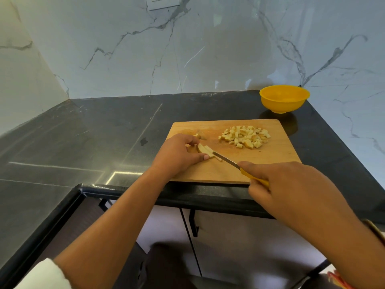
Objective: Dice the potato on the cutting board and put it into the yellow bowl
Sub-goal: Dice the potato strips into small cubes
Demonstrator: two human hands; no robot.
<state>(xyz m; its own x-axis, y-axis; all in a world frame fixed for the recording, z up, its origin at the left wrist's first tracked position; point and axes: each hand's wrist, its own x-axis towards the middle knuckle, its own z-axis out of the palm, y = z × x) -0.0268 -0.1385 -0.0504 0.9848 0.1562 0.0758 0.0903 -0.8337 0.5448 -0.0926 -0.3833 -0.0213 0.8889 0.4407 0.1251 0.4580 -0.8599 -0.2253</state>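
Left hand [177,155] curled over pale yellow potato strips [205,150], pinching them flat on near-left part of rectangular wooden cutting board [270,161]. Right hand [277,184] clenched round slim steel knife with yellow handle [226,161]; blade tip touching strips' exposed right end. Strip long axis roughly in line with blade. Judgement: blade must turn crosswise to dice. Heap of small matte potato cubes [245,136] mid-board, right of strips. Round yellow plastic bowl [284,99] beyond board's far-right corner on glossy black stone counter [93,132], nearer right hand; no potato visible inside.

Place: a kitchen is shown.
Signs: a dark stone tabletop [83,132], marble-veined wall [208,49], wall socket [162,3], cupboard doors [239,247] below and a wooden cutting board [281,159] are seen.
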